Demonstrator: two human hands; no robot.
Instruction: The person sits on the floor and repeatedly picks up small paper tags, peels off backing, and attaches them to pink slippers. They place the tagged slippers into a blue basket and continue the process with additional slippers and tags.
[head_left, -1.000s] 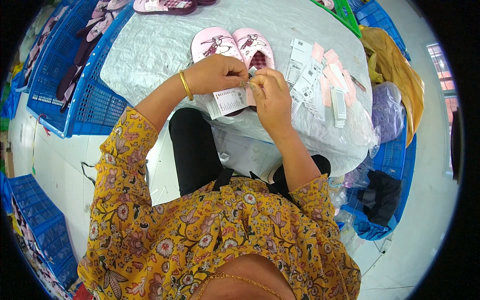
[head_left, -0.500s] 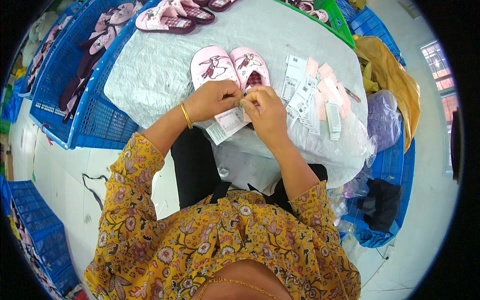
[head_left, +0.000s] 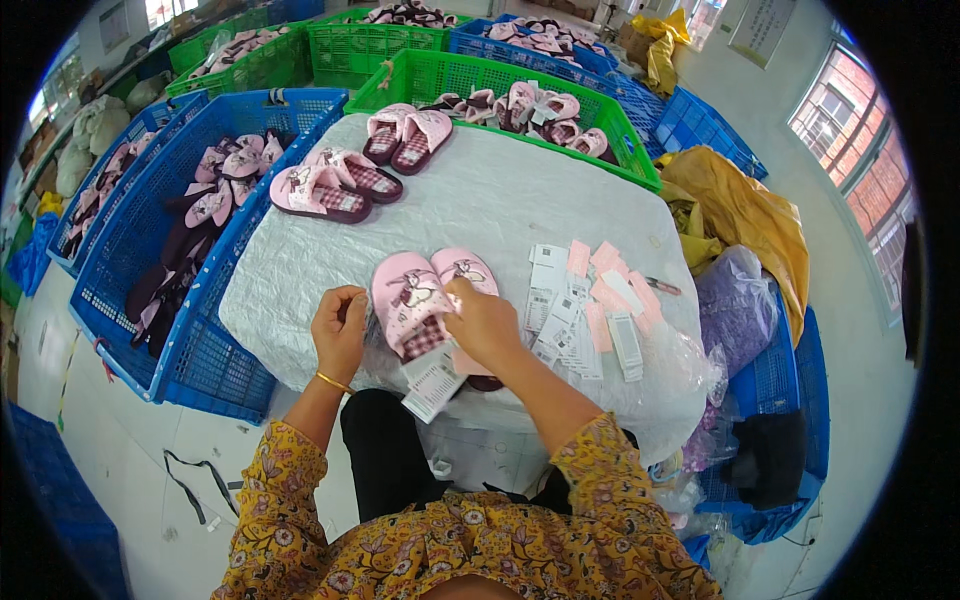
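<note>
A pair of pink slippers [head_left: 408, 295] with a printed animal figure and checked insoles lies on the wrapped table in front of me. My right hand [head_left: 484, 326] is closed at the opening of the right slipper, its fingers on the pink upper. A white printed tag [head_left: 434, 383] and a pale pink card hang at the slippers' near end, below that hand. Just left of the pair, my left hand [head_left: 340, 328] is raised apart from it with fingers curled in; whatever they may hold is hidden. Loose white tags [head_left: 572, 318] and pink cards [head_left: 610, 280] are spread to the right.
Two more slipper pairs [head_left: 325, 187] stand at the table's far left. Blue crates [head_left: 165, 375] of slippers flank the left side, and a green crate [head_left: 635, 165] of slippers borders the far edge. A pen [head_left: 663, 286] and purple plastic bags [head_left: 738, 300] are at the right.
Both hands were together at the slippers' tags; the left has moved away to the left, and the right has shifted onto the slipper. The view has tilted up, showing more crates.
</note>
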